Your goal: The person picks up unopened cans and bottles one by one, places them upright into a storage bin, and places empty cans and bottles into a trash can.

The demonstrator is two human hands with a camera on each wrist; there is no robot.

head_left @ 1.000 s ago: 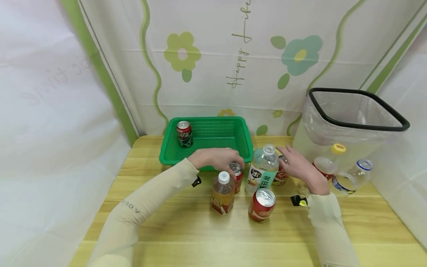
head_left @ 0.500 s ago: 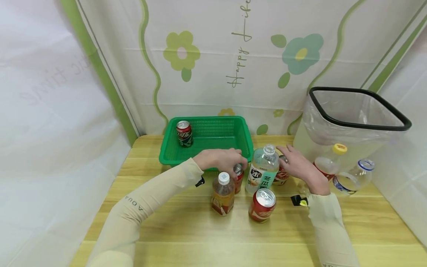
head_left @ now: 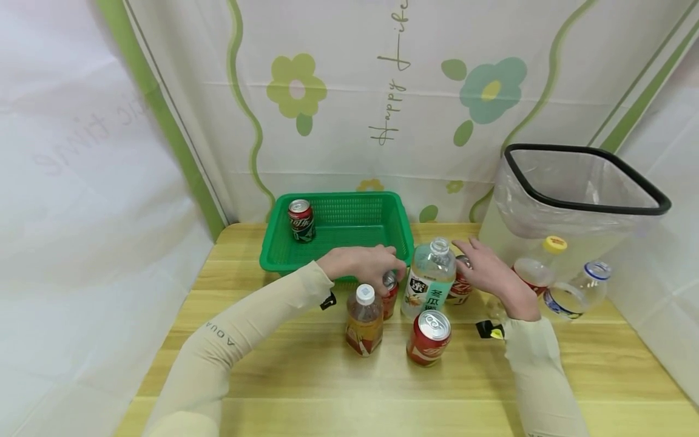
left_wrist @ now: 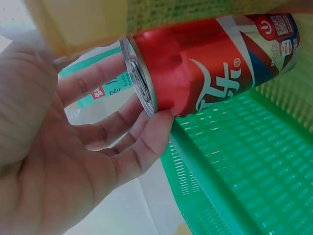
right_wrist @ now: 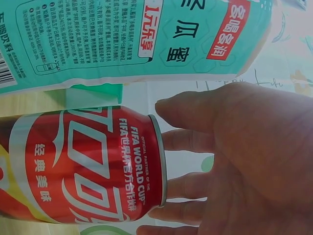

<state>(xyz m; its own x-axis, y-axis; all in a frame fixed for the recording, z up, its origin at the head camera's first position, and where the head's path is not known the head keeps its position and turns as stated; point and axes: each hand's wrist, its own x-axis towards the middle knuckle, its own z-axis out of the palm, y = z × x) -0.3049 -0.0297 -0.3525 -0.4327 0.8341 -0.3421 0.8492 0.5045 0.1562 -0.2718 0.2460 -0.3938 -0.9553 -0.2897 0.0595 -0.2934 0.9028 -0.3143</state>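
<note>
My left hand (head_left: 368,266) curls its fingers about the top of a red soda can (left_wrist: 190,68); one fingertip touches the can near its rim. The thumb tip is hidden in the left wrist view. A tea bottle (head_left: 364,325) with a white cap stands just in front. On the right, my right hand (head_left: 494,276) reaches over another red soda can (right_wrist: 83,166). Its fingers are fairly straight, passing behind the can's top end, with the thumb beside the rim. Between the hands stands a clear bottle with a teal label (head_left: 430,282). A third red can (head_left: 429,340) is nearer me.
Behind the left hand sits a green basket (head_left: 267,246) with one red and dark can (head_left: 301,220) standing inside. At right is a lined bin (head_left: 587,206) with a black rim. A yellow-capped bottle (head_left: 540,264) and an uncapped bottle (head_left: 580,291) are beside it.
My left hand and the can under it have shifted slightly to the right since one second ago. The right hand and its can look the same.
</note>
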